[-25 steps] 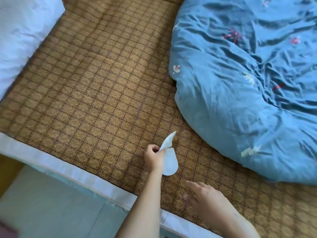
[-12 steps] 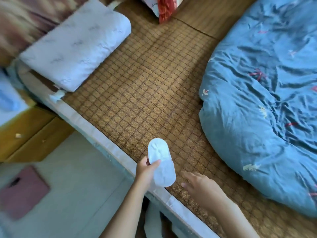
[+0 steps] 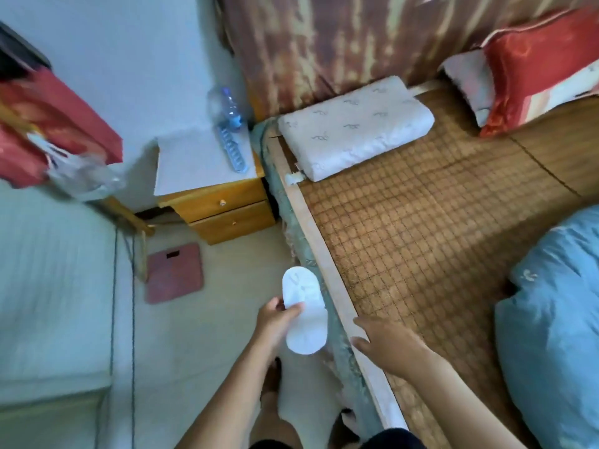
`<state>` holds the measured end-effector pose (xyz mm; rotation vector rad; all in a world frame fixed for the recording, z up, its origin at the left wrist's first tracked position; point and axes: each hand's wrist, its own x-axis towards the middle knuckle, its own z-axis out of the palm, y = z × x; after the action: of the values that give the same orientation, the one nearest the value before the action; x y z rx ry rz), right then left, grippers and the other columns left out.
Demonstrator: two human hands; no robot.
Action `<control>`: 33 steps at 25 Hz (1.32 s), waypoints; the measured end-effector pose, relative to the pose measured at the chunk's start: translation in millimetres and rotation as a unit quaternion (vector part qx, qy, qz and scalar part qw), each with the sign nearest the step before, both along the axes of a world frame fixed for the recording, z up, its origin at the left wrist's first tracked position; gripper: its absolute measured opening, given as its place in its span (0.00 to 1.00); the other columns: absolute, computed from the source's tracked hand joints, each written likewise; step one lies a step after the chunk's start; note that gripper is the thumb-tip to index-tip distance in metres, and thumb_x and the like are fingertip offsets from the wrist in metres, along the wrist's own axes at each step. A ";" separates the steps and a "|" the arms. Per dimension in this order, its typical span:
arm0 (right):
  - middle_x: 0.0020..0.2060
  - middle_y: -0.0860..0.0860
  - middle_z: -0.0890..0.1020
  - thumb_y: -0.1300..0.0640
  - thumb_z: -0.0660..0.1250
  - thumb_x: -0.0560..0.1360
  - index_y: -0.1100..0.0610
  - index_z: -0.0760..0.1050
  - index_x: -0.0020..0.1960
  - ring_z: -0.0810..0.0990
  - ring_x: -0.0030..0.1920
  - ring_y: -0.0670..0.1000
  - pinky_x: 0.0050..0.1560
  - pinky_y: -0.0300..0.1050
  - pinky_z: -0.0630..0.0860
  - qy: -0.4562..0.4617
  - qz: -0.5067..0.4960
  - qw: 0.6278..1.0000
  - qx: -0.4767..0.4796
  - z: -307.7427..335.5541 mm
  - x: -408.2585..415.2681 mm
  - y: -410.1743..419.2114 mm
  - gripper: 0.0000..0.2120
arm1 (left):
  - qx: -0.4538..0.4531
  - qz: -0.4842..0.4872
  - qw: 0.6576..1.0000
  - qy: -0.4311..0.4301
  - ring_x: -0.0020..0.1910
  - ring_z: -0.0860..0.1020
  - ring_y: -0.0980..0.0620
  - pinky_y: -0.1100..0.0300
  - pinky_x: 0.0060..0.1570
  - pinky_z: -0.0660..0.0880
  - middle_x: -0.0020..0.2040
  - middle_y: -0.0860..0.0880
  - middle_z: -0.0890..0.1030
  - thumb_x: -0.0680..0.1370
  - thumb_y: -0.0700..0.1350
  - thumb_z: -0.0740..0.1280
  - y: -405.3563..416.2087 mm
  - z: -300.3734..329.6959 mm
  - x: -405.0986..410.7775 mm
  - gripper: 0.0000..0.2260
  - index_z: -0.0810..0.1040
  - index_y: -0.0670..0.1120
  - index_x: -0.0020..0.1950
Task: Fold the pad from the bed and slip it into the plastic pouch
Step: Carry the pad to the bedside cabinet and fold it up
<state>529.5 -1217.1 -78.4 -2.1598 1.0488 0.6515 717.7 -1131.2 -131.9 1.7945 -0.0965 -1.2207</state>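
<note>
Lower centre of the head view, I see the left hand point(image 3: 275, 322) pinching the pad point(image 3: 304, 314) w/ thumb on top and fingers behind. Pad is white, oval, unfolded, held upright-ish in the air over the floor, just left of the bed edge point(image 3: 327, 286); it isn't touching the bed. Right hand point(image 3: 385, 345) sits lower centre-right, fingers spread loosely, holding nothing, hovering over the bed edge near the woven mat point(image 3: 421, 241); can't tell if it touches. No plastic pouch I can ID for sure.

Rest of frame: white pillow point(image 3: 353, 124) upper centre at the head of the mat, red cushion point(image 3: 534, 66) upper right, blue quilt point(image 3: 551, 325) bunched at right. Wooden nightstand point(image 3: 223, 205) centre-left, w/ a plastic bottle point(image 3: 227, 108) on top and a blue-white strip I can't ID beside it. Pink scale point(image 3: 175, 273) on the floor below the nightstand. Red bag point(image 3: 58, 124) upper left, blurred. My view of the left side is smeared, so details there are unclear.
</note>
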 end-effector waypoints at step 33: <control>0.69 0.50 0.71 0.46 0.56 0.79 0.49 0.62 0.71 0.69 0.68 0.51 0.67 0.50 0.67 -0.051 0.079 0.995 0.016 -1.4 540.3 -166.8 0.22 | -0.072 0.133 0.984 0.098 0.52 0.81 0.43 0.39 0.56 0.77 0.52 0.46 0.83 0.74 0.39 0.70 -95.0 11.1 509.2 0.07 0.78 0.48 0.50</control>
<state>1069.9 -1384.0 -79.8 -2.2397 0.8148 0.6169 1226.9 -1226.1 -120.8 1.5002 0.1598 -1.1585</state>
